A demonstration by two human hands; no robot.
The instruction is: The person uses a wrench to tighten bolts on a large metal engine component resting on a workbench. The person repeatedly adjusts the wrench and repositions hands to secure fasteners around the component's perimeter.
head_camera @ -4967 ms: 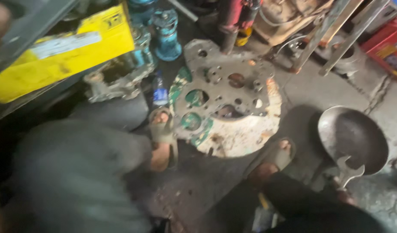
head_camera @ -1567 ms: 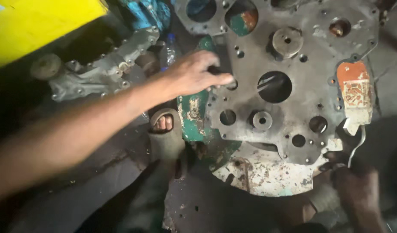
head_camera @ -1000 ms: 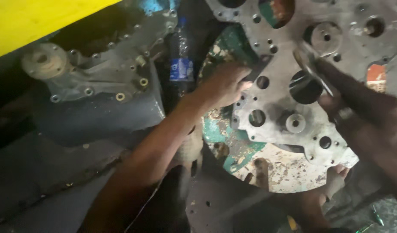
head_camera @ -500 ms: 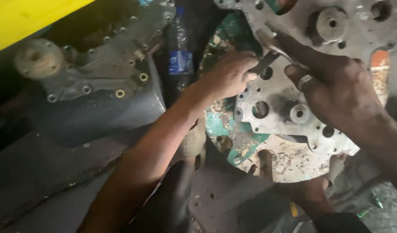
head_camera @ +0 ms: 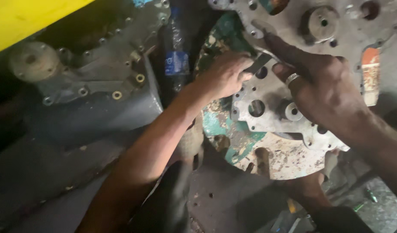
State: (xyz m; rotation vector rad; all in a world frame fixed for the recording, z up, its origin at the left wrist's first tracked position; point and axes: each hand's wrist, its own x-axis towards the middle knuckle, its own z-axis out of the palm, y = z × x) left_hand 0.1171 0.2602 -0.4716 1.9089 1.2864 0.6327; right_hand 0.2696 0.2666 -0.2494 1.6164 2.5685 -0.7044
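While the left hand (head_camera: 224,75) rests on the left edge of the grey perforated metal plate (head_camera: 289,86), its fingers curl together over the lower end of a flat spanner (head_camera: 259,49). Held at its upper part by the right hand (head_camera: 323,90), whose ringed fingers (head_camera: 293,80) press down on it, the spanner lies on the plate with its long axis diagonal, its head pointing up and its other end down-left. Beneath the plate sits a green, paint-flaked housing (head_camera: 233,129), with a plastic bottle (head_camera: 177,60) and a grey casting (head_camera: 99,73) to the left.
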